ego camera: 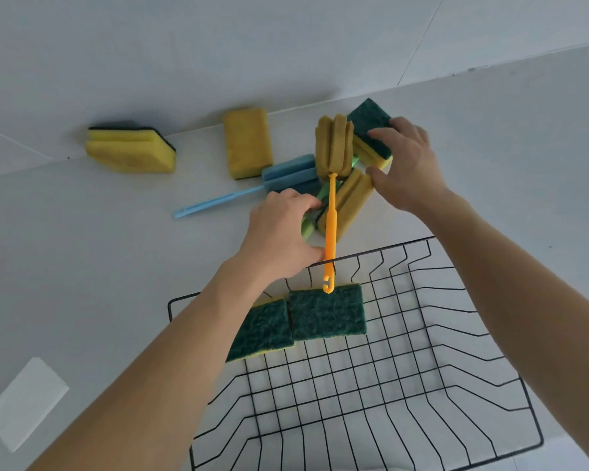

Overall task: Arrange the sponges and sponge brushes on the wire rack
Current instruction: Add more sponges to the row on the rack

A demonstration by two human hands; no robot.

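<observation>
1. The wire rack (405, 351) sits at six o'clock on the pale surface (82, 266). Two sponges lie flat in its far left corner, green scrub side up and side by side: the left sponge (262, 329) and the right sponge (327, 314). Packing them edge to edge in a corner looks like a way to leave the remaining grid free for the other pieces.
2. The unsorted things lie in a loose heap at twelve o'clock, beyond the rack: an orange brush (332, 185), a blue brush (286, 180), a green brush (312, 215) mostly buried, a green-topped sponge (371, 130) and a yellow sponge on edge (352, 198).
3. Two more sponges sit apart at ten and eleven o'clock: a folded yellow sponge (131, 149) and a plain yellow sponge (248, 142).
4. The orange brush's handle reaches over the rack's far rim, its hooked end above the right sponge.
5. The left hand (279, 232) is curled, its thumb against the orange handle and its fingers down at the green brush; whether it truly grips either I cannot tell.
6. The right hand (407, 164) is spread wide over the green-topped sponge, fingers on its top edge and thumb at the near corner, probably closing to lift it.
7. A white paper (24, 402) lies at eight o'clock.
</observation>
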